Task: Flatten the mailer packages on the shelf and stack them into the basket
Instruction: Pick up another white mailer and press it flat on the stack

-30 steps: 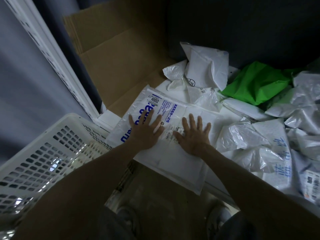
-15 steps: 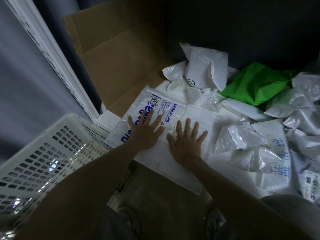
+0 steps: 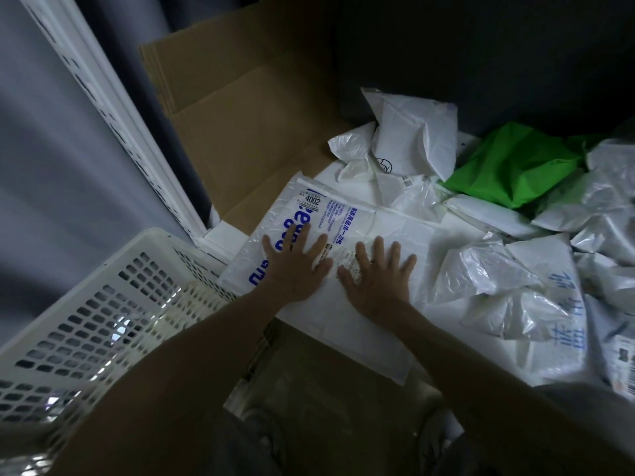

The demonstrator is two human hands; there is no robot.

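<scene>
Big white mailer [image 3: 388,231] with blue lettering lies flat on the shelf [image 3: 450,314], dead centre in front of me, label "4002" up at its eleven o'clock corner. My left hand [image 3: 292,266] is palm-down on the blue print, fingers straight and fanned wide, pressing. My right hand [image 3: 374,276] sits just beside it at three o'clock, also flat, fingers spread, thumbs nearly meeting. Nothing is gripped, just two open palms on plastic.

Out at eight o'clock from the mailer is the white slotted basket [image 3: 103,304], its rim close to the shelf corner. At eleven o'clock a flattened cardboard sheet [image 3: 247,132] leans back, with a white perforated post [image 3: 113,125] beyond it. At one o'clock there's a crumpled white mailer [image 3: 419,139] standing puffed up, at two o'clock a green mailer [image 3: 515,170], and from three to four o'clock a heap of wrinkled white mailers [image 3: 488,273].
</scene>
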